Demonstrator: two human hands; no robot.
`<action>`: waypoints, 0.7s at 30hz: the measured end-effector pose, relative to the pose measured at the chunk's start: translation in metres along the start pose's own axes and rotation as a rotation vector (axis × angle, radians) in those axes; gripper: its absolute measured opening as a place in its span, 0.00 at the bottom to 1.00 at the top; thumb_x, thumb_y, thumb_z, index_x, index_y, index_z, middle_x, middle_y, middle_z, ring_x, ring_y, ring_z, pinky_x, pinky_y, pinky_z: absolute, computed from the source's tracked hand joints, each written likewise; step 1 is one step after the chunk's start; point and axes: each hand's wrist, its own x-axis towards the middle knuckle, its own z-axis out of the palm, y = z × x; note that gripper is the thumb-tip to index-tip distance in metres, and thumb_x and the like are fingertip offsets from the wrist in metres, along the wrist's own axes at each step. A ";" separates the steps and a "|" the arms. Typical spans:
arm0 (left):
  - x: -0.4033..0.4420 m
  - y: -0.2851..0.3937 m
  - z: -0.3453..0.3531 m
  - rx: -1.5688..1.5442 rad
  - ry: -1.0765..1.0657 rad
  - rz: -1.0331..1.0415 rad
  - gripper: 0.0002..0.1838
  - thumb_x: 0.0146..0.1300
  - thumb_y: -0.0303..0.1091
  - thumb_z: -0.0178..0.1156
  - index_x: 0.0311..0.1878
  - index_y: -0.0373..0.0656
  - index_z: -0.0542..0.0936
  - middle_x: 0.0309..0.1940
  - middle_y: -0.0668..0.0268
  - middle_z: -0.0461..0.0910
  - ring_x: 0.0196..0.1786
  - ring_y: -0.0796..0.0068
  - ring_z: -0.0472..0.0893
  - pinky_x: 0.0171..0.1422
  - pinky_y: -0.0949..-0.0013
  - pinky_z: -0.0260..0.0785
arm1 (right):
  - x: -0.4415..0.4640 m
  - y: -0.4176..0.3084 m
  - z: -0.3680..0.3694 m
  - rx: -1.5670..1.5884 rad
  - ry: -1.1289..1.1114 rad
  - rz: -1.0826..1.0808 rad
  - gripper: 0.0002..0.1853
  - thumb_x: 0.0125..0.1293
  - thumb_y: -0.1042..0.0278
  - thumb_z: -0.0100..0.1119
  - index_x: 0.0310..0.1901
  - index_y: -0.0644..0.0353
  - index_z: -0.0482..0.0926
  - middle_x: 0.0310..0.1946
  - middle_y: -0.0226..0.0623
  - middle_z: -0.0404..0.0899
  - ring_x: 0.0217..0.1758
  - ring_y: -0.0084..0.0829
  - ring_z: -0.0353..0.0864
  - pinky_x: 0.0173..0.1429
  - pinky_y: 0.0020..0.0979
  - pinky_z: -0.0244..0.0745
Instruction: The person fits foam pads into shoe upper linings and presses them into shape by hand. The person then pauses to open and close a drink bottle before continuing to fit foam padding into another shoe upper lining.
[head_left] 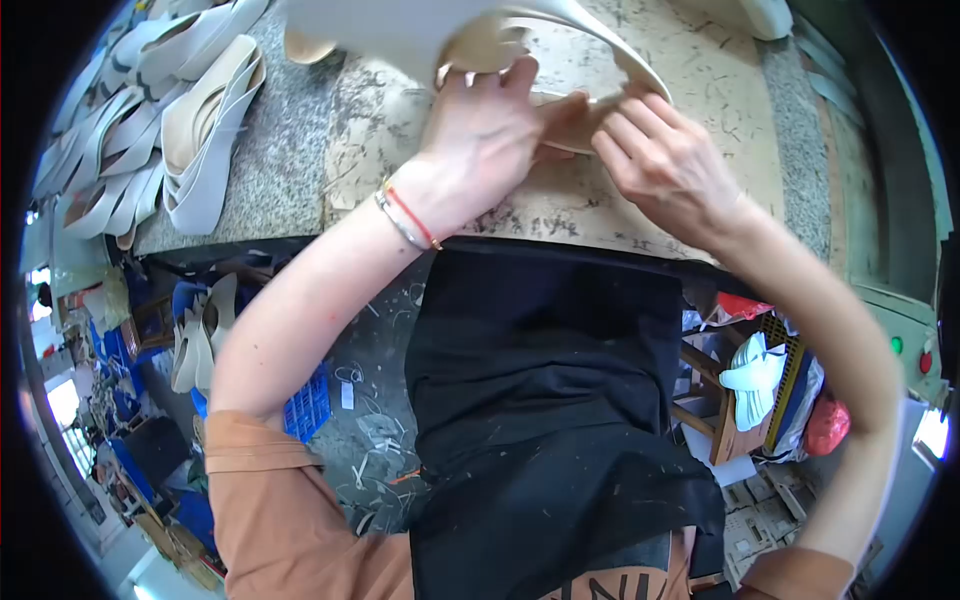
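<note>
A pale shoe (390, 38) is at the top of the view, its body smeared by motion and cut off by the frame edge. From it a thin white strap (625, 55) curves round to the right. My left hand (483, 132) is closed on the shoe near its beige inner side, fingers partly hidden. My right hand (660, 158) pinches the strap's end, with the fingertips curled out of sight. Between both hands runs a tan strip (570, 125), just over the worn board (400, 110) on the bench.
Several finished-looking white shoes (205, 120) are stacked at the bench's left end. Another pale shoe (765, 15) stands at the far right. Below are a blue crate (308, 403), a wooden stool (730, 425) with white pieces (755, 380), and floor scraps. Green and red buttons (925, 361) sit at right.
</note>
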 end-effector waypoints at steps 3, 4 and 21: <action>0.032 0.022 -0.035 0.035 0.106 0.263 0.11 0.52 0.29 0.57 0.39 0.44 0.84 0.39 0.60 0.77 0.38 0.66 0.81 0.66 0.59 0.62 | -0.029 -0.017 0.006 0.230 0.068 0.387 0.04 0.51 0.76 0.56 0.30 0.63 0.73 0.28 0.35 0.75 0.35 0.33 0.79 0.45 0.31 0.75; 0.039 0.038 -0.044 -0.002 0.105 0.379 0.06 0.49 0.28 0.57 0.27 0.39 0.83 0.32 0.62 0.78 0.39 0.70 0.80 0.68 0.60 0.60 | -0.037 -0.019 -0.012 0.562 -0.202 0.637 0.07 0.57 0.74 0.57 0.37 0.65 0.76 0.38 0.38 0.79 0.47 0.37 0.80 0.54 0.35 0.73; -0.009 0.055 -0.026 -1.776 -0.019 -0.371 0.14 0.68 0.30 0.54 0.54 0.36 0.74 0.49 0.61 0.79 0.51 0.69 0.80 0.54 0.68 0.71 | -0.061 -0.005 -0.070 0.496 0.419 0.429 0.28 0.44 0.83 0.56 0.53 0.63 0.73 0.56 0.44 0.75 0.61 0.44 0.71 0.65 0.45 0.65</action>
